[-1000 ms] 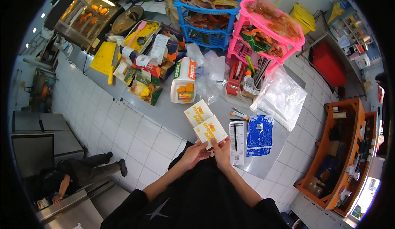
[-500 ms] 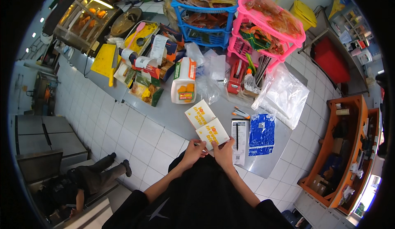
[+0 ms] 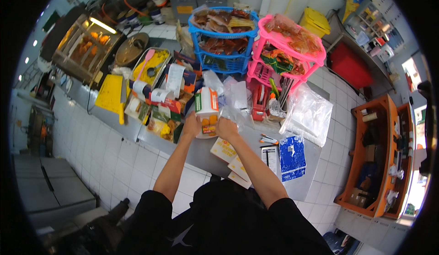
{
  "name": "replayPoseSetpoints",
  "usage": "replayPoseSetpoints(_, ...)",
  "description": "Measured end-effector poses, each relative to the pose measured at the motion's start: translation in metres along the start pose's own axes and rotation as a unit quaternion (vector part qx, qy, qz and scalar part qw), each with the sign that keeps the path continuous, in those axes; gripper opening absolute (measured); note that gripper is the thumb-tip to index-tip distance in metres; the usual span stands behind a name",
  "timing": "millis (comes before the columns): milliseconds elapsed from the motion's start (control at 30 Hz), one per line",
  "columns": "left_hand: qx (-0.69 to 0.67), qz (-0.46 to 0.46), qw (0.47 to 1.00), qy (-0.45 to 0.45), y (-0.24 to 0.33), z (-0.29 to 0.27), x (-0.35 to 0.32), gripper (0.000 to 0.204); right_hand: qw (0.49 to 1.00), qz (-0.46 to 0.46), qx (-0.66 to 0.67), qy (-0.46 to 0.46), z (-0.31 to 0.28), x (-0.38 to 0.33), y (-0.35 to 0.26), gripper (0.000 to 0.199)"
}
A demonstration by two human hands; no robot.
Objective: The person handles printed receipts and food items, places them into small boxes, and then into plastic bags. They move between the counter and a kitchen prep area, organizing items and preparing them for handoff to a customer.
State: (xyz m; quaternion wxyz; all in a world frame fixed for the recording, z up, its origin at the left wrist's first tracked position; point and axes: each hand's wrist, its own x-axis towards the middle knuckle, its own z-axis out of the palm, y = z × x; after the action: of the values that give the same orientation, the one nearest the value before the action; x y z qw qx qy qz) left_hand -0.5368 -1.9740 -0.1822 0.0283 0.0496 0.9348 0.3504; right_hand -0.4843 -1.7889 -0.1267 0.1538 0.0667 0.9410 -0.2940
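Both hands are at an opened takeaway food box (image 3: pixel 206 100), white with a green and orange lid, standing on the steel table. My left hand (image 3: pixel 191 125) grips its left side and my right hand (image 3: pixel 227 127) its right side, fingers curled. In the box's near part lie golden nuggets (image 3: pixel 209 120) and a small red and yellow packet. Under my right forearm, white square napkins or cards with yellow print (image 3: pixel 223 149) lie spread toward the near table edge; my forearm partly covers them.
Behind stand a blue basket rack (image 3: pixel 224 33) and a pink rack (image 3: pixel 290 44), both with bagged food. Left are filled food boxes (image 3: pixel 160 113), a yellow board with a knife (image 3: pixel 109 94) and a tray of yellow food (image 3: pixel 153 67). Right are a clipboard (image 3: pixel 270 159), a blue packet (image 3: pixel 292 156) and clear bags (image 3: pixel 311 111).
My hands have let go of the white printed squares, which now lie on the table, and have reached forward to grip the food box. The view has shifted, with the person at lower left less visible.
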Motion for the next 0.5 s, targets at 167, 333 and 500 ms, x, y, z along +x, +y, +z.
replayPoseSetpoints(167, -0.043, 0.014, 0.999, 0.018, 0.04, -0.051, -0.019, 0.017, 0.987, -0.027, 0.102, 0.118, -0.002, -0.014, -0.015, 0.027)
replayPoseSetpoints(333, -0.122, 0.008, 0.989, -0.083, 0.08, -0.094, -0.055, 0.023, 0.935, -0.061, 0.307, 0.166, -0.041, -0.098, -0.007, 0.019)
replayPoseSetpoints(500, -0.115, 0.12, 0.977, -0.135, 0.096, -0.053, -0.058, 0.035, 0.964, 0.008, 0.246, 0.101, -0.045, -0.12, 0.032, 0.036)
